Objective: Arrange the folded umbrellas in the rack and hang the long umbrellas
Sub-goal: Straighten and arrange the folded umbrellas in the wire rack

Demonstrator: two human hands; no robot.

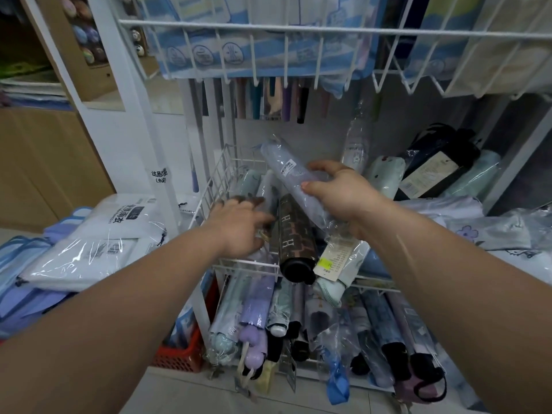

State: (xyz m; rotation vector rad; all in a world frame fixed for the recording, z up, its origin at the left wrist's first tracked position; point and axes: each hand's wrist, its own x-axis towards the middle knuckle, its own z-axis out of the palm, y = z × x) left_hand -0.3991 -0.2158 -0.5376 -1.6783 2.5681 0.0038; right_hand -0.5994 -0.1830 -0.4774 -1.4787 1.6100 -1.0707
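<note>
Head view | right hand (343,198) grips wrapped umbrella (283,165) | left hand (239,225) open near basket (245,263) left edge | better lay it parallel

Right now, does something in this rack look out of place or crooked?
Yes. In the middle basket, the dark patterned umbrella lies slanted, its black end poking out over the front rim. Lower down, a blue-wrapped umbrella hangs out beyond its neighbours. The pale umbrella in the right hand is not placed yet.

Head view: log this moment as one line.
right hand: grips pale wrapped umbrella over wire basket | left hand: among umbrellas in that basket, blurred, grip unclear | status: umbrella not yet racked
</note>
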